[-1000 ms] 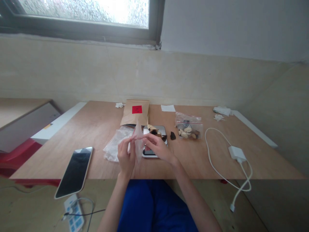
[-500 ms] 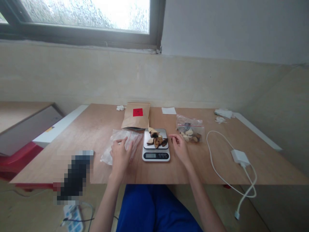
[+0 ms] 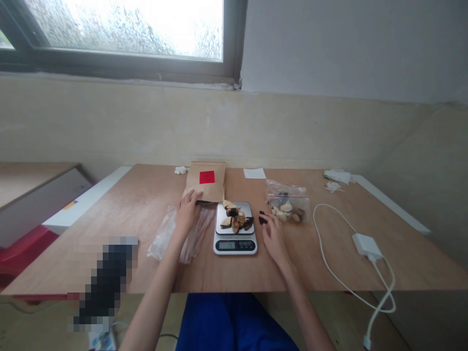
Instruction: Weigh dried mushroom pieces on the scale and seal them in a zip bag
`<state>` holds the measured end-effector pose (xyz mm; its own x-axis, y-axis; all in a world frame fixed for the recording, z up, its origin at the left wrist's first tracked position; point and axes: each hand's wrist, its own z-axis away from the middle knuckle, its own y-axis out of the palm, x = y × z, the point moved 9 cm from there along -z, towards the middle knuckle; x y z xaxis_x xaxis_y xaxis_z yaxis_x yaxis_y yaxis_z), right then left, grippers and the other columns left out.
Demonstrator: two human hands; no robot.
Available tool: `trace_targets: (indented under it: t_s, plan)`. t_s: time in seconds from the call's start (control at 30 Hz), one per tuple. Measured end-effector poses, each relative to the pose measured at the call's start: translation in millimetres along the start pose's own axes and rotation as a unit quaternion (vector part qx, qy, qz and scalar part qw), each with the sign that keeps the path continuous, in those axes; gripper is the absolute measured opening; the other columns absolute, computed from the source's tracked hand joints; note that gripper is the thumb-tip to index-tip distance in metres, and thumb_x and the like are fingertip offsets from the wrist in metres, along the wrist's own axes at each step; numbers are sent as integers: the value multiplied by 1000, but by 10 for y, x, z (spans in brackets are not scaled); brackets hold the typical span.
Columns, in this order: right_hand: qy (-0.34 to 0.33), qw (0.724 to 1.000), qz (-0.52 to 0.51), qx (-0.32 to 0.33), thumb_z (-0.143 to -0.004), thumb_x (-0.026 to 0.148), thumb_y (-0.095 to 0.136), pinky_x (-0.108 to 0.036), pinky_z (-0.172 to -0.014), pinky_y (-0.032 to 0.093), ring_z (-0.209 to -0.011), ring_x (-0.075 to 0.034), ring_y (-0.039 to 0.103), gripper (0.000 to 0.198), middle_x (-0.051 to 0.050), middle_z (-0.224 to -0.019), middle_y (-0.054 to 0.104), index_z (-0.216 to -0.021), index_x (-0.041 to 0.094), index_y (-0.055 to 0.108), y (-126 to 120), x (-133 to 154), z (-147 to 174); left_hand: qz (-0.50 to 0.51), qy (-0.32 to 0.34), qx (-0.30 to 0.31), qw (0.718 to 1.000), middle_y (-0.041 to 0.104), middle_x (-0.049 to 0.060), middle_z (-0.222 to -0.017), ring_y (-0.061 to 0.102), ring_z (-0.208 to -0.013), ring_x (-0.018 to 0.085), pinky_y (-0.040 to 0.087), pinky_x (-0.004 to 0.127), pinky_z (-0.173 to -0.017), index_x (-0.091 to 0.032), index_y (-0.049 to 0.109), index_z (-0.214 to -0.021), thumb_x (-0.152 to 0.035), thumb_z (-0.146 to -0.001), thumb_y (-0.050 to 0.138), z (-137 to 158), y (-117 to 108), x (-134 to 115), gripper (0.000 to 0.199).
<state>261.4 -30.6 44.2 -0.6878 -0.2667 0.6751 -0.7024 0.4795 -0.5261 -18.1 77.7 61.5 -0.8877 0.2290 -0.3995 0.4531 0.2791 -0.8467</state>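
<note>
Brown paper pouch [image 3: 205, 181]: lying flat at the back of the wooden table [image 3: 329, 258], a red square label facing up.
Left hand [image 3: 188, 210]: reaching forward, fingers spread loose and gripping nothing, fingertips touching the pouch's near left corner.
Clear bags [image 3: 183, 233]: lying under the left wrist and forearm, just left of the scale.
Scale [image 3: 235, 229]: sitting between the two hands, carrying a heap of tan and dark dried pieces [image 3: 236, 218].
Right hand [image 3: 273, 236]: resting near the table beside the scale, fingers relaxed and unclenched, holding nothing.
Dark piece [image 3: 262, 217]: lying on the table just beyond the right fingertips.
Filled bag [image 3: 287, 201]: sitting right of the scale.
White charger [image 3: 365, 243]: lying well apart, cable looping.
</note>
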Motion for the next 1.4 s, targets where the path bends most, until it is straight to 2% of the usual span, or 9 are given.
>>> trace_targets:
  t_s: [0.13,0.3,0.47,0.6,0.8,1.0,1.13,1.23,1.4]
  plan:
    - [-10,999,19,30,-84,19,36,-48,-97,39,-111,-24,49,31,-13,-114,55,-105,19,59,77,-92,-25,43,5,-27,999,52,10,-128,49,-117,24,36,38,-99,-22,54,-122,-16,-83,36,-125,5,87,43]
    - [-9,999,23,26,-84,19,36,-47,-97,40,-111,-23,50,31,-14,-115,55,-104,17,59,69,-96,-30,96,-20,-84,992,59,6,-122,57,-107,21,42,32,-91,-21,58,-117,-15,-84,34,-217,-183,186,41]
    - [-4,1000,4,-13,-86,19,35,-43,-97,40,-113,-22,49,29,-14,-115,54,-101,16,59,-46,176,-84,96,-47,-130,986,63,2,-116,58,-105,20,43,29,-89,-24,64,-109,-15,-84,36,-226,-297,327,39]
    - [-31,998,-48,2,-88,18,35,-39,-95,42,-107,-20,53,27,-12,-109,58,-98,17,60,-17,582,-115,80,-32,-168,982,65,3,-111,59,-99,20,43,30,-84,-25,65,-107,-17,-86,37,-211,-373,319,36]
    - [-157,968,-112,163,-91,16,33,-33,-103,37,-121,-15,46,35,-10,-126,53,-120,17,52,533,1439,-132,79,29,-296,952,69,5,-88,57,-81,19,37,32,-81,-22,67,-98,-30,-88,42,-75,-712,-30,28]
    - [-246,944,89,199,-90,12,30,-37,-109,28,-133,-22,28,44,-18,-140,39,-133,1,36,1250,1847,-250,123,40,-388,913,69,4,-83,56,-75,16,35,31,-81,-21,68,-87,-33,-85,50,96,-846,-75,22]
    - [-201,931,213,217,-86,6,37,-39,-94,41,-109,-26,53,34,-21,-111,61,-116,0,53,1474,1855,-239,141,28,-407,902,67,4,-79,55,-74,16,36,31,-78,-19,66,-85,-32,-86,49,207,-760,42,22]
    - [-185,920,238,251,-83,3,40,-36,-84,45,-90,-24,60,24,-17,-88,66,-97,3,60,1533,1902,-204,133,17,-407,904,65,4,-77,54,-73,16,35,31,-76,-19,65,-82,-33,-87,47,288,-657,89,23]
    - [-84,940,202,261,-87,6,35,-32,-80,47,-94,-23,61,29,-18,-98,66,-103,6,59,1599,1837,-412,122,13,-408,905,65,6,-79,53,-73,17,33,33,-75,-18,63,-82,-36,-88,43,372,-537,138,28]
